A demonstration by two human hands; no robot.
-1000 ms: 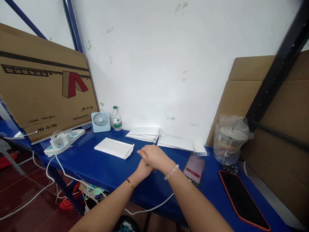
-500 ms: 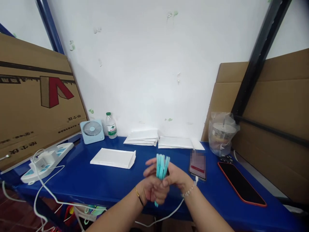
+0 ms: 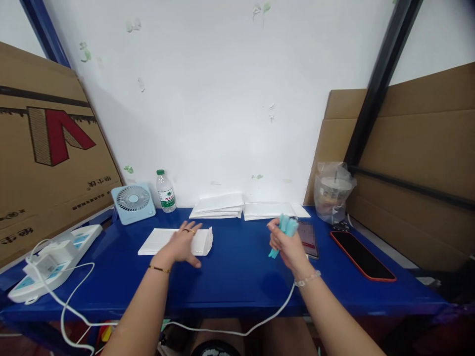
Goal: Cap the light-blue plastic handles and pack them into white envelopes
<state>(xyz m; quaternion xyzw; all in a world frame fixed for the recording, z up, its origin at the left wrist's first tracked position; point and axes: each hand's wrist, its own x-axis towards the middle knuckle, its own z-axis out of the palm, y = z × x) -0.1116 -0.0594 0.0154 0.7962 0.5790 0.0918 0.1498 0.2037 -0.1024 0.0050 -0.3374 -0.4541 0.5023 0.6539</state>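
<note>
My left hand [image 3: 182, 244] is open over a flat white packet [image 3: 158, 241] on the blue table. Its fingers are spread and cover the packet's middle; whether they touch it I cannot tell. My right hand [image 3: 291, 244] is closed around a bundle of light turquoise strips [image 3: 288, 225], held above the table. The strips fan out at the top, and their lower ends stick out under the fingers. Behind that hand lies a phone [image 3: 308, 238] with a white cable plugged in, partly covered by the hand.
More white packets [image 3: 217, 206] lie against the wall. A small blue fan [image 3: 133, 202], a water bottle [image 3: 166, 192] and a white power strip [image 3: 55, 264] stand left on the table [image 3: 230, 282]. On the right are a red-edged phone [image 3: 362, 256] and a bagged drink cup [image 3: 334, 193].
My hands have parted. The left has let go of the turquoise bundle and moved left over the white packet, its fingers spreading. My right hand has moved right, keeping the bundle.
</note>
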